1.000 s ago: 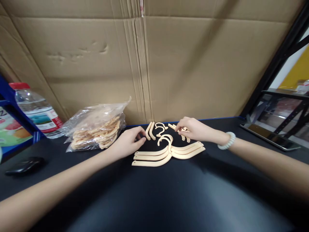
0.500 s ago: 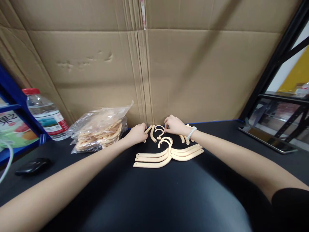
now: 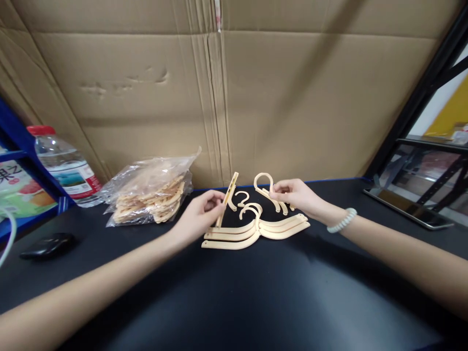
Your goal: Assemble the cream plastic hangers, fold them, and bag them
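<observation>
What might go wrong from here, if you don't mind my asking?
The left hand holds a bar close to the hangers; its lower end could nudge them out of line.
The right hand grips the hook near one end, so it might twist or slip, perhaps dropping among the loose bars nearby.

A workroom, it seems, is seen: hanger parts [image 3: 230, 245] are laid on the desk [image 3: 256, 297], cardboard [image 3: 300, 107] is put up behind it, a blue shelf [image 3: 14, 130] is found at its left, a black rack [image 3: 415, 105] at its back right.
</observation>
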Motion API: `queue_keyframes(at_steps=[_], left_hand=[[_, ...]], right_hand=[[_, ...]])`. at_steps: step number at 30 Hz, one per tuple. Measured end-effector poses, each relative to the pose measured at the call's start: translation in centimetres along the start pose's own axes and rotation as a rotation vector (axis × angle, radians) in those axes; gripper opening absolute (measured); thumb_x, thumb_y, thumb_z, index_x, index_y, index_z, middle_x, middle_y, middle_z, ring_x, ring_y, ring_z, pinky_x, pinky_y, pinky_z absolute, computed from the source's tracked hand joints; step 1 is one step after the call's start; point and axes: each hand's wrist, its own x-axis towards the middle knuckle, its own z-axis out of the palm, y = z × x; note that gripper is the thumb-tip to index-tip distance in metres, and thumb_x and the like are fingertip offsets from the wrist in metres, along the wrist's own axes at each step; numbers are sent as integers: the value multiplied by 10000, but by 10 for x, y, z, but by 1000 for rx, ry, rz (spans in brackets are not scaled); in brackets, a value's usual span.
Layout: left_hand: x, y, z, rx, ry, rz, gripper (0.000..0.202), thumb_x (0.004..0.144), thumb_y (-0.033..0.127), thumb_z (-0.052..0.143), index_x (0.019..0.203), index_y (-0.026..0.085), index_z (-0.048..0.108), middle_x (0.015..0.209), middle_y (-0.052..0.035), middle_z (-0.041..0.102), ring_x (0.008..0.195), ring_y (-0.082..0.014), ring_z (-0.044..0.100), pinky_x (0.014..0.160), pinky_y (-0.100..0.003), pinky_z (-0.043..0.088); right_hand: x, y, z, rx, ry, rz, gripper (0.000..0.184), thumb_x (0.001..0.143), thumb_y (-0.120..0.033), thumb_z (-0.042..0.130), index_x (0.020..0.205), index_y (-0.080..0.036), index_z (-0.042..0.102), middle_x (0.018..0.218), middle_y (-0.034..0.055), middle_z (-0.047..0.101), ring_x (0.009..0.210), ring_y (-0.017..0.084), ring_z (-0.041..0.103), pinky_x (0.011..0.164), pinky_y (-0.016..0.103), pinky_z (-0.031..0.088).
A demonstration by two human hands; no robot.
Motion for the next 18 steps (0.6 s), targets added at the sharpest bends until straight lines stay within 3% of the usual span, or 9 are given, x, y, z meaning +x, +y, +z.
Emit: queue_keyframes(at_steps=[2,4,7,14,18], left_hand=[[-25,6,18,-136,-29,35,121,911,305,462,947,191,476,891,-17,617,809,-159,651,693,-288,559],[-43,11,33,-426,-76,106,125,885,304,538,903,195,478,828,11,560,710,-130,619,633,-269,557],[-57,16,43,-594,-76,150,104,883,227,585,856,190,491,899,1,563,703,-97,605,677,-250,549],[-60,13,41,-694,-17,127,147,898,199,613,825,189,487,863,8,584,759,-116,653,716,-242,556],[-62,13,42,-648,16,114,125,894,197,618,835,192,508,860,5,602,763,-121,657,713,-240,547]], right_hand=[[-24,-6,5,208,-57,48,221,790,-369,662,760,-150,644,708,21,637,639,122,577,592,258,441],[-43,-14,14,433,-97,114,231,778,-377,704,769,-163,617,699,6,633,641,111,582,605,246,447],[-60,-24,26,628,-178,113,231,786,-356,729,774,-168,595,756,17,660,715,118,624,653,244,473],[-65,-30,27,652,-202,34,172,793,-303,744,832,-176,635,921,38,698,908,165,667,803,303,515],[-64,-30,23,612,-227,25,151,802,-298,735,851,-166,681,934,47,697,838,144,652,771,294,527]])
